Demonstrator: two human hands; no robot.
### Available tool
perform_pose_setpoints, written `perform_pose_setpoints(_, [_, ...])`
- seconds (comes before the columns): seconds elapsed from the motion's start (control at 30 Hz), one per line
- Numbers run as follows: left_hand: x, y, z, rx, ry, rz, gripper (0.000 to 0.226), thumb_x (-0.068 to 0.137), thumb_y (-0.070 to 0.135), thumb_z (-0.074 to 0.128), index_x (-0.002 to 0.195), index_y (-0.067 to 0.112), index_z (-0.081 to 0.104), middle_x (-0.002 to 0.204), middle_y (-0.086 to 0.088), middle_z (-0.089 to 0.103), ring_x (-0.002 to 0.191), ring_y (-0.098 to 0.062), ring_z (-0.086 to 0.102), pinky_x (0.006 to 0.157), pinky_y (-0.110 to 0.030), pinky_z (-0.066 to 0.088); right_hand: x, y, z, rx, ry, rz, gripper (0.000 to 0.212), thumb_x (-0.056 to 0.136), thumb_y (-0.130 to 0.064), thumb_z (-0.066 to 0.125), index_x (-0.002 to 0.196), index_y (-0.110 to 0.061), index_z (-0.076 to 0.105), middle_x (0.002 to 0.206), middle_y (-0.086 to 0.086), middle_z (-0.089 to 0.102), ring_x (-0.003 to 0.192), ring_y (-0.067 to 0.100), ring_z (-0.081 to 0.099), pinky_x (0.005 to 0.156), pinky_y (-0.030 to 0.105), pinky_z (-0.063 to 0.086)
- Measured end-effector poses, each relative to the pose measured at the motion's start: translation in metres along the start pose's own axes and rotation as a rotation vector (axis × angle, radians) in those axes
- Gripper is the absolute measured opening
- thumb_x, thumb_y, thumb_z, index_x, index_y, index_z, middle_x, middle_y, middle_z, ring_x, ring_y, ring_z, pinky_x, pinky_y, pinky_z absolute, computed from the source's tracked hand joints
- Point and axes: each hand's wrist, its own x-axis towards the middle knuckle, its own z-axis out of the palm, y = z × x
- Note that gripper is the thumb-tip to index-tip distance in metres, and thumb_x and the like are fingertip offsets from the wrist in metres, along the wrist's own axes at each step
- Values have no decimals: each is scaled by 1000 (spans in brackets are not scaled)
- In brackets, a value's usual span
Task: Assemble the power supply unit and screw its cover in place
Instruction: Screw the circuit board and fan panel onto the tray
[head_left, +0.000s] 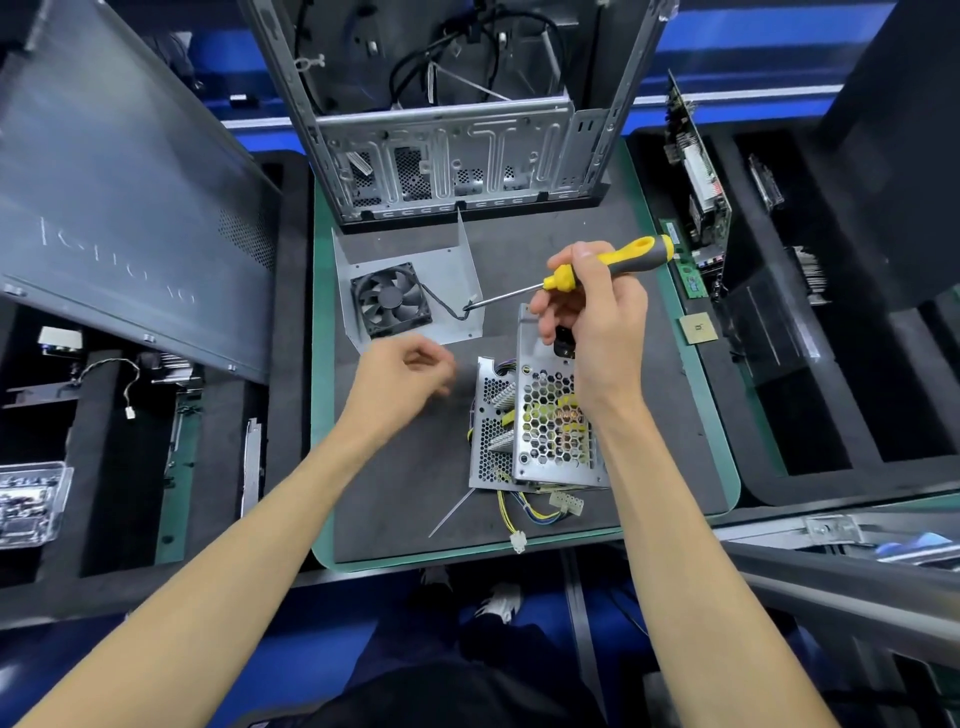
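perforated metal power supply unit (540, 421) under right hand (597, 317) (gripping screwdriver (608, 267)), left hand (405, 379) beside

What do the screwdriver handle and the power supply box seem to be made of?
Screwdriver handle: likely plastic with rubbery grip, matte yellow and grey. Power supply box: apparently thin sheet metal, bare silvery finish, punched with hexagonal holes.

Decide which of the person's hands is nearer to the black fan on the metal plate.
Left. The left hand hovers just below the fan, slightly to its right. The right hand is farther right, holding the screwdriver over the power supply unit.
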Motion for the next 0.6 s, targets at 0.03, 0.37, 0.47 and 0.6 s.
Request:
perform_pose_setpoints(0.03, [0,12,-3,-217,14,-28,8,86,-5,67,84,0,72,80,-13,76,73,-23,74,75,-34,62,0,0,0,6,5,1,24,101,-22,48,85,-10,60,59,4,63,45,18,50,46,25,42])
perform_pose_setpoints(0.37, [-9,63,-15,-851,-184,-1,17,93,-1,63,92,7,78,83,-6,72,76,-17,68,77,-25,57,2,1,-4,144,44,24,30,100,-32,50,77,-25,68,60,1,61,51,18,51,47,25,39])
perform_pose_setpoints(0.47, [-9,61,-16,-831,-217,-5,20,94,1,62,95,8,81,82,-4,70,78,-15,67,79,-26,57,3,1,-5,215,66,29,32,101,-31,50,75,-26,69,60,-1,61,53,17,52,47,25,40])
perform_pose_setpoints(0.6, [-9,62,-13,-818,-247,5,19,92,1,63,97,9,80,81,-4,69,76,-15,67,77,-25,57,3,1,-5,230,76,40,30,99,-31,51,76,-22,68,59,-1,60,52,16,53,46,24,40])
